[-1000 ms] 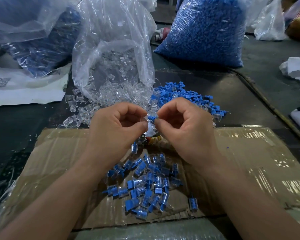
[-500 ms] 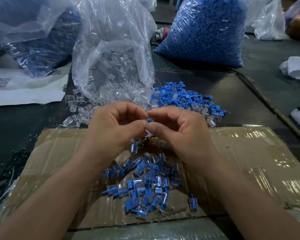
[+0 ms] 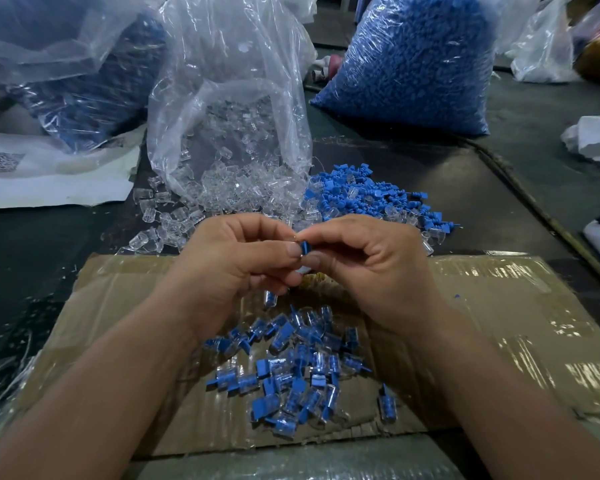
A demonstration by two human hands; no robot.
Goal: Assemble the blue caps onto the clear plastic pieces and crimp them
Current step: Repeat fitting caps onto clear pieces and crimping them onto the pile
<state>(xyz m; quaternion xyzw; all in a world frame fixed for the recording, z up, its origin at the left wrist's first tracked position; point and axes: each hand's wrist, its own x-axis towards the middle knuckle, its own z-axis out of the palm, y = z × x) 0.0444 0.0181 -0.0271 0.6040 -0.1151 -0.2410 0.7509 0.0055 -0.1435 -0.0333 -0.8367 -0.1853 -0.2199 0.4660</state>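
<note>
Blue plastic cap [image 3: 304, 247] is pinched from both sides. The left hand [image 3: 232, 268] and the right hand [image 3: 371, 268] each close thumb and forefinger on it, other fingers curled. A clear plastic piece [image 3: 303, 270] barely shows beneath, above the taped cardboard sheet [image 3: 499, 306] with its heap of capped clear pieces [image 3: 291, 368].

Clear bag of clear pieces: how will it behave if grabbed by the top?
Probably floppy: the bag is thin, crumpled film. Likely spills more: its mouth gapes low, with clear pieces already strewn outside.
</note>
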